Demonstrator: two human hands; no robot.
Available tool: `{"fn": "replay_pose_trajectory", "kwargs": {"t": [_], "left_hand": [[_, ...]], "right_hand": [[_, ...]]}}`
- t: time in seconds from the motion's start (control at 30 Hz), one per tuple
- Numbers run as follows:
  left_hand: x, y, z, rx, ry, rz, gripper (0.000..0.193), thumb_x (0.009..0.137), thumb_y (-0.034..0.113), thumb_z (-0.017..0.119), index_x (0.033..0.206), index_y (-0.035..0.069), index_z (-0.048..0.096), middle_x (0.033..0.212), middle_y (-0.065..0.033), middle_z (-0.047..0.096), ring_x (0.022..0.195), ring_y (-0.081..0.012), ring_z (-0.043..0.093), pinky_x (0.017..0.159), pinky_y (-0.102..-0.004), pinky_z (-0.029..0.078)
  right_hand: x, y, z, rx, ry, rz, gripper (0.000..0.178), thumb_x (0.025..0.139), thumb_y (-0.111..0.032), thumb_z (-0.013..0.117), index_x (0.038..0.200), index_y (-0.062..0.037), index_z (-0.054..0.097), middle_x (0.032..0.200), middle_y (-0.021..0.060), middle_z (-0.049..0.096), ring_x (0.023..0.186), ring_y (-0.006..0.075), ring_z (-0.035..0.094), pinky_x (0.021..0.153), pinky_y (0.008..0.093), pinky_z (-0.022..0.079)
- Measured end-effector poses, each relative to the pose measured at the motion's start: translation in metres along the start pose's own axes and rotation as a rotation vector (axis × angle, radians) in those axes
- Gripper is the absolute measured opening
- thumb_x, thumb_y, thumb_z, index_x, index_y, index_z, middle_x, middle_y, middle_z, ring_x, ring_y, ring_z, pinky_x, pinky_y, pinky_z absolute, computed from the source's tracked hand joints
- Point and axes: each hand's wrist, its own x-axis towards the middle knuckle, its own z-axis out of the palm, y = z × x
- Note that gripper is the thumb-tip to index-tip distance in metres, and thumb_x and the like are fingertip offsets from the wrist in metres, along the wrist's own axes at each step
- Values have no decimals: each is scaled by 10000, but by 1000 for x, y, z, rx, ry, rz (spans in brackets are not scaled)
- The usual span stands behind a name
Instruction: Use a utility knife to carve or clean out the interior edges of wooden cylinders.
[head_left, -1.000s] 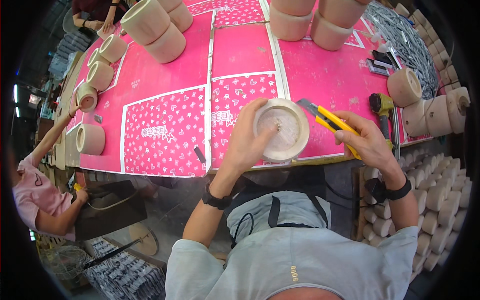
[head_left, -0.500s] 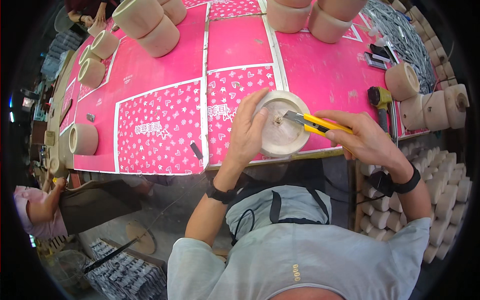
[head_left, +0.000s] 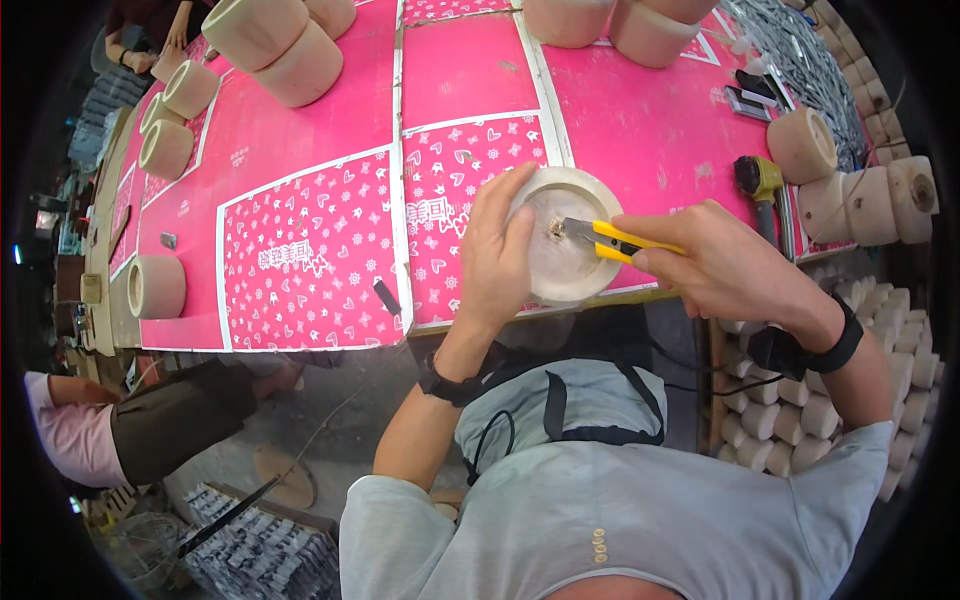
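A round, pale wooden piece (head_left: 590, 282) with a hollowed face rests at the near table edge, its recess turned up toward me. My left hand (head_left: 498, 250) grips its left side, with the thumb over the rim and the fingers round the outside. In my right hand (head_left: 725, 262) is a yellow utility knife (head_left: 612, 241), its blade out and pointing left. The blade tip is inside the recess, at a rough, dark spot near the middle. Whether it cuts into the wood there, I cannot tell.
Stacked wooden cylinders (head_left: 300, 65) stand on the pink-covered table (head_left: 300, 140). A yellow-and-black power tool (head_left: 760, 185) lies at right, before a heap of grey strips (head_left: 800, 60). Wooden blocks (head_left: 770, 425) are piled below right. People are at the far left and lower left (head_left: 80, 430).
My right hand and forearm have shifted rightward, and the knife lies at a changed angle with its blade still in the recess. My left hand keeps its hold. The view has shifted slightly.
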Motion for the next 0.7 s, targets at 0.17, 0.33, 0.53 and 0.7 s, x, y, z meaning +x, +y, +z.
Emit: {"fn": "replay_pose_trajectory", "kwargs": {"t": [0.17, 0.33, 0.53, 0.7], "left_hand": [[-2, 2, 2, 52, 53, 5, 404, 972, 92, 463, 1351, -28, 540, 1319, -161, 562, 1255, -249, 513, 1086, -353, 365], [-8, 1, 5, 30, 96, 10, 395, 981, 95, 448, 1342, -36, 541, 1328, -166, 556, 1257, -262, 511, 1083, -357, 368], [-19, 9, 22, 89, 227, -21, 413, 990, 103, 429, 1372, -36, 498, 1352, -174, 506, 1294, -276, 461, 1117, -375, 323], [-38, 18, 30, 106, 343, -74, 434, 990, 105, 421, 1400, -31, 459, 1384, -178, 454, 1330, -272, 408, 1140, -386, 285]], "right_hand": [[2, -14, 3, 280, -101, 317, 361, 879, -84, 540, 1194, 69, 627, 748, 281, 647, 625, 367, 669, 659, 445, 541], [1, -2, 5, 117, -71, 125, 402, 980, -111, 512, 1354, 29, 553, 651, 71, 600, 476, 132, 594, 457, 281, 501], [-5, -9, 24, 337, -84, 290, 373, 952, -77, 490, 1289, 61, 573, 659, 107, 622, 493, 179, 625, 480, 320, 521], [-1, -19, 4, 229, -116, 285, 328, 925, -67, 494, 1184, 93, 618, 742, 218, 675, 586, 301, 680, 571, 406, 549]]}}
